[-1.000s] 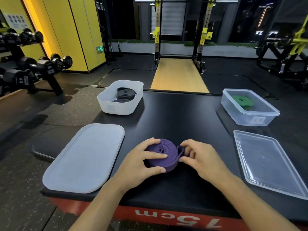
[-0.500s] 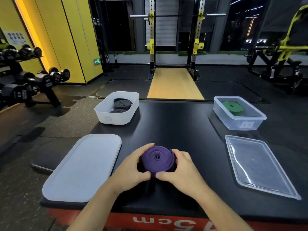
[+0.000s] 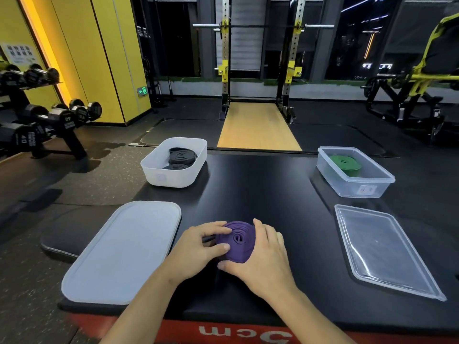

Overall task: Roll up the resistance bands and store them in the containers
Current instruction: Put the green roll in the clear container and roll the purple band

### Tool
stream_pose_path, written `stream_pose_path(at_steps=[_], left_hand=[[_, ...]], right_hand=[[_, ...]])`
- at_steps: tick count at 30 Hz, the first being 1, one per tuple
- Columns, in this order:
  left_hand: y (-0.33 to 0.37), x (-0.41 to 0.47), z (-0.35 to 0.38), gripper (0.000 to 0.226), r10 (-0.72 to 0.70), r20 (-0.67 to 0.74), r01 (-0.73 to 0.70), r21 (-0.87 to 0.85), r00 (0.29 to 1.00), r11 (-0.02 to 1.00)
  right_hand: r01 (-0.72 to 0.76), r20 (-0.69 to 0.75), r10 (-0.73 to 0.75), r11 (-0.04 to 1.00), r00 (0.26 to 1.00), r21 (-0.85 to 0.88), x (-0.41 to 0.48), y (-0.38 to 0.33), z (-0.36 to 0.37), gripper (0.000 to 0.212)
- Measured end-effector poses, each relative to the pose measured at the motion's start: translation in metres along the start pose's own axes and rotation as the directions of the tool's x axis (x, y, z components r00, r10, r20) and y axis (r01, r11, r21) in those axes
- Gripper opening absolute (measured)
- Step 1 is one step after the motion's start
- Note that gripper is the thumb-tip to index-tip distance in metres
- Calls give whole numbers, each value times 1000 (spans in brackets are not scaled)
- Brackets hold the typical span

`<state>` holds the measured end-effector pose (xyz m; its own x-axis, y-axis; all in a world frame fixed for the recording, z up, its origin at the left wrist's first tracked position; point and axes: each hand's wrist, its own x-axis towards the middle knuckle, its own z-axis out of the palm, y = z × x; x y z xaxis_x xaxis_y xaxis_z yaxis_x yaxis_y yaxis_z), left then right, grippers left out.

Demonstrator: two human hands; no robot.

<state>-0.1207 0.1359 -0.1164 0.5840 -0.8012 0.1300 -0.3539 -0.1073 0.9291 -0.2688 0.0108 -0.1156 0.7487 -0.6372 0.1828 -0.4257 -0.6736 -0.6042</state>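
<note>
The rolled purple band (image 3: 238, 240) is held between both grips above the near part of the bench (image 3: 260, 189); the left grip (image 3: 198, 247) curls round its left side, thumb and forefinger on the coil face; the right grip (image 3: 263, 259) cups its right side, thumb at the near edge. Well ahead-left of the left grip, the white container (image 3: 171, 178) holds black bands (image 3: 181, 156); well ahead-right of the right grip, the clear container (image 3: 347, 188) holds a green band (image 3: 345, 162); the white lid (image 3: 121, 252) lies just left of the left grip; the clear lid (image 3: 382, 252) lies right of the right grip.
</note>
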Motion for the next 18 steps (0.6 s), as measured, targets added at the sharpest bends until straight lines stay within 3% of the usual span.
stream_pose_path(at_steps=[4, 7, 18], left_hand=[[2, 3, 6, 30, 10, -7, -10, -37, 1000, 999], [2, 7, 12, 30, 20, 25, -19, -53, 999, 998], [9, 26, 54, 52, 45, 162, -30, -95, 986, 995]], right_hand=[[28, -33, -29, 999, 999, -36, 2, 3, 1, 102], [33, 21, -31, 997, 999, -63, 6, 8, -7, 94], [-30, 129, 41, 996, 991, -86, 20, 48, -51, 125]])
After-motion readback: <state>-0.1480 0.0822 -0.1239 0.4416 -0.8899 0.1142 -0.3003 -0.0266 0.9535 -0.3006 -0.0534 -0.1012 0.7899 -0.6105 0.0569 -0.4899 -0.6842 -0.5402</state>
